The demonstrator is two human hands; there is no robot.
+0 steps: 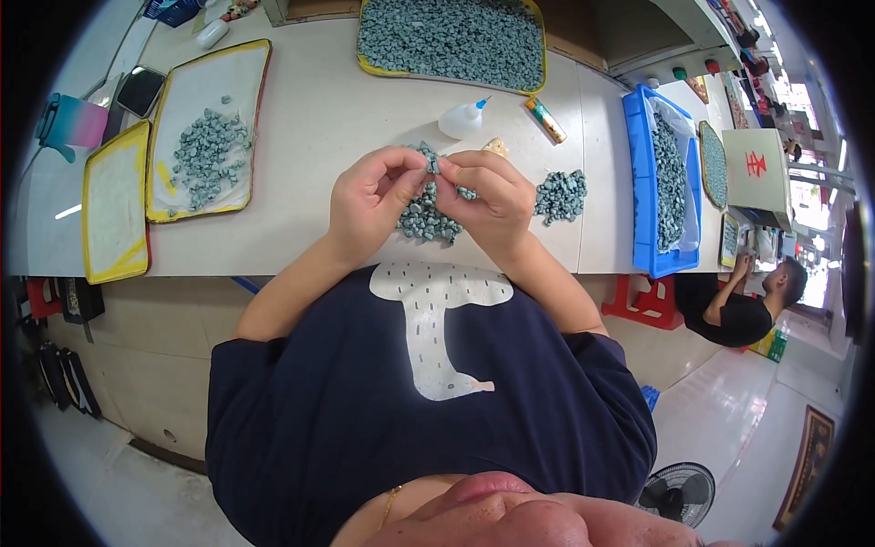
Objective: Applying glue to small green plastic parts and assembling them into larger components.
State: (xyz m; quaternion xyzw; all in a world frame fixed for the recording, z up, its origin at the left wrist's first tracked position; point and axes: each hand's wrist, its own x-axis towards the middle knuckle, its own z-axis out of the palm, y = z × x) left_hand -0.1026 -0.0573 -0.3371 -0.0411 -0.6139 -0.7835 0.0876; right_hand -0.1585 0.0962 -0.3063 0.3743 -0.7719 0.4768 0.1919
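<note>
My left hand (372, 196) and my right hand (490, 196) meet over the white table (301, 182), fingertips pinched together. Between them they hold a small grey-green piece (432, 164), lumpy and stone-like; its exact kind is too small to make out. Under my hands lies a loose pile of similar pieces (427, 224), partly covered by my fingers. A second small heap (560, 197) sits just right of my right hand. Beyond my hands stands a white squeeze bottle (460, 120) with a thin tip and blue band, near a green-and-orange tube (545, 120).
A yellow-rimmed tray (453, 41) full of pieces sits at the back. On the left are a tray (210, 132) with a scattered heap, another tray (116, 205), a phone (140, 91) and a cup (80, 120). A blue crate (643, 182) stands right; a co-worker (743, 301) sits beyond.
</note>
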